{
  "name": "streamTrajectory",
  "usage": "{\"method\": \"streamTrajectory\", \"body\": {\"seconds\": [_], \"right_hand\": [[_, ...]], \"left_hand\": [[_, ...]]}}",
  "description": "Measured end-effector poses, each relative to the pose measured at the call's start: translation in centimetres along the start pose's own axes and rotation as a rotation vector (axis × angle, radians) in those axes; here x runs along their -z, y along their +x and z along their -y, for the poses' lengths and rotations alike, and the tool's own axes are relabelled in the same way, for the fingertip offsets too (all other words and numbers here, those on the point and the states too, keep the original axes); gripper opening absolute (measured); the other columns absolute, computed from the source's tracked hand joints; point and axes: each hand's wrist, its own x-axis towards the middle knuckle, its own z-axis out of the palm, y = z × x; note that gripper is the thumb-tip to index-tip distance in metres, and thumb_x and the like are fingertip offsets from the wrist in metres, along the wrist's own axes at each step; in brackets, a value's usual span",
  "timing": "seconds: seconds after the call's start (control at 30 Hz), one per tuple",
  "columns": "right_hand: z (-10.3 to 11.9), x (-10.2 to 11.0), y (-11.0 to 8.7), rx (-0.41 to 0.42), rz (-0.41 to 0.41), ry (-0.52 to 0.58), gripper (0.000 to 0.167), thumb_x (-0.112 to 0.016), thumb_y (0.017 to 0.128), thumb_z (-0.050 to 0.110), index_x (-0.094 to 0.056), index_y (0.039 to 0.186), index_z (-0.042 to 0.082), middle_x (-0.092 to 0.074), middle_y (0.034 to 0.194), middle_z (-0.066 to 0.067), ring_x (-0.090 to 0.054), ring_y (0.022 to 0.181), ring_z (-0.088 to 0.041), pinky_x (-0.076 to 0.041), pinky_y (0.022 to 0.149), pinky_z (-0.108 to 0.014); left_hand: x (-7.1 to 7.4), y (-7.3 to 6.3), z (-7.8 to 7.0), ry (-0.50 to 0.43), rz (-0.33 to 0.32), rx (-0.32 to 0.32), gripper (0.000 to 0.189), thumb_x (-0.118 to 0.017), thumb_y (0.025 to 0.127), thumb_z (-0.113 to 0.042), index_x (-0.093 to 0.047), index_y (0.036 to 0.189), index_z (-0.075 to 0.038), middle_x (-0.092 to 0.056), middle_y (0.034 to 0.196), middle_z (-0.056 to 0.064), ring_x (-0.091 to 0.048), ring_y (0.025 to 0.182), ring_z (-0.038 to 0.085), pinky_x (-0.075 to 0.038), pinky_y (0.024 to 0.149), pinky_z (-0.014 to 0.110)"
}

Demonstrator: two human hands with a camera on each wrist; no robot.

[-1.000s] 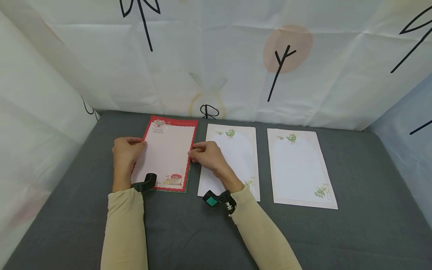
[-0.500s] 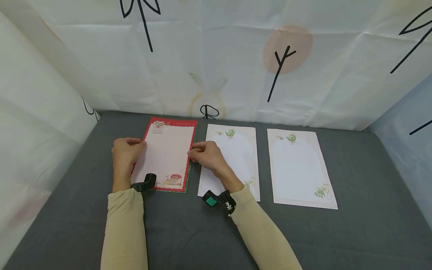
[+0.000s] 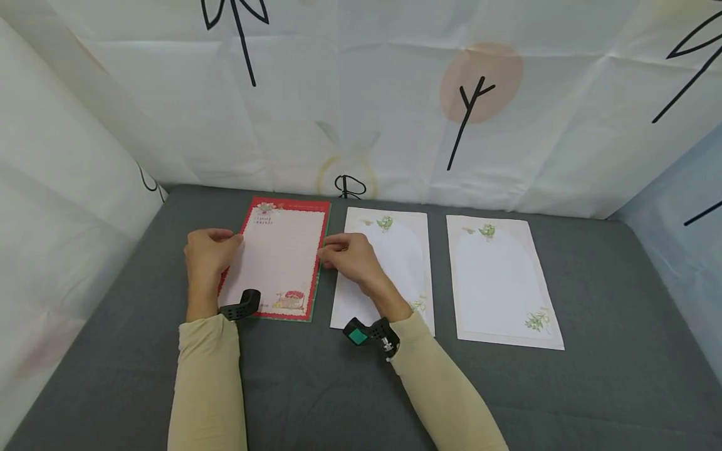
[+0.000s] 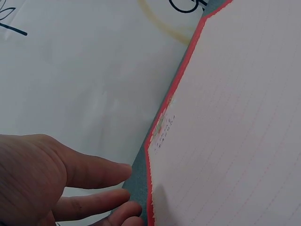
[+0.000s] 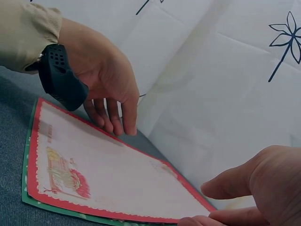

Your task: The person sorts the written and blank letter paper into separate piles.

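Observation:
A letter-paper sheet with a scalloped red border (image 3: 276, 260) lies at the left of the grey-covered table. Beneath it, a green-edged sheet (image 5: 26, 181) shows as a thin strip along two sides. My left hand (image 3: 209, 255) is at the red sheet's left edge; in the left wrist view its thumb and fingers are spread, a little away from the border. At the opposite edge is my right hand (image 3: 352, 258), partly over the neighbouring white sheet. Its thumb (image 5: 230, 183) and fingers are apart in the right wrist view, with nothing pinched between them.
Two white sheets with green leaf prints, the middle sheet (image 3: 395, 263) and the right sheet (image 3: 502, 282), lie in a row beside the red one. A patterned white cloth (image 3: 395, 125) hangs behind the table (image 3: 609, 313). Each wrist wears a black camera mount.
My right hand has shifted slightly right, off the red sheet's edge. The left hand has moved very slightly left. The sheets lie as before.

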Motion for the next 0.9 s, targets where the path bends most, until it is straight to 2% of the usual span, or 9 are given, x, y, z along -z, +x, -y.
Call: {"method": "streamTrajectory", "body": {"seconds": [0.23,0.37,0.47,0.7,0.9], "right_hand": [[0.3,0.8,-0.5,0.021,-0.009,-0.005,0.035,-0.065,0.096,0.007,-0.064,0.127,-0.01,-0.071,0.104,-0.016,-0.073,0.092,-0.031,-0.059,0.082,-0.034],[0.3,1.5,-0.8,0.031,-0.014,-0.013,0.037,-0.065,0.095,0.008,-0.063,0.129,-0.009,-0.07,0.107,-0.017,-0.073,0.094,-0.032,-0.058,0.085,-0.038],[0.4,2.1,-1.0,0.036,-0.022,-0.028,0.038,-0.065,0.096,0.008,-0.063,0.13,-0.008,-0.07,0.109,-0.018,-0.073,0.096,-0.034,-0.057,0.087,-0.04],[0.4,3.5,-1.4,0.033,-0.048,-0.079,0.039,-0.066,0.096,0.012,-0.064,0.13,-0.006,-0.07,0.108,-0.016,-0.073,0.097,-0.033,-0.056,0.082,-0.035],[0.4,4.7,-2.0,0.033,-0.058,-0.084,0.039,-0.065,0.095,0.01,-0.064,0.13,-0.006,-0.069,0.109,-0.017,-0.072,0.099,-0.035,-0.056,0.085,-0.039]], "left_hand": [[0.1,-0.2,-0.6,0.002,-0.013,-0.028,0.045,-0.061,0.098,-0.031,-0.066,0.131,0.0,-0.064,0.126,0.021,-0.055,0.118,0.036,-0.046,0.084,0.043],[0.2,-0.4,-1.1,-0.006,-0.012,-0.035,0.045,-0.063,0.099,-0.032,-0.067,0.131,-0.002,-0.065,0.122,0.02,-0.057,0.113,0.034,-0.046,0.078,0.037],[0.2,-0.6,-1.4,-0.009,-0.002,-0.046,0.045,-0.063,0.099,-0.033,-0.066,0.132,-0.002,-0.066,0.123,0.02,-0.058,0.112,0.034,-0.045,0.078,0.036],[0.0,-1.1,-2.0,-0.035,0.012,-0.09,0.045,-0.062,0.1,-0.032,-0.066,0.133,-0.002,-0.066,0.119,0.02,-0.06,0.107,0.032,-0.046,0.078,0.035],[-0.3,-1.5,-2.7,-0.06,0.019,-0.122,0.042,-0.063,0.1,-0.028,-0.066,0.131,0.0,-0.065,0.116,0.02,-0.059,0.099,0.028,-0.045,0.074,0.033]]}}
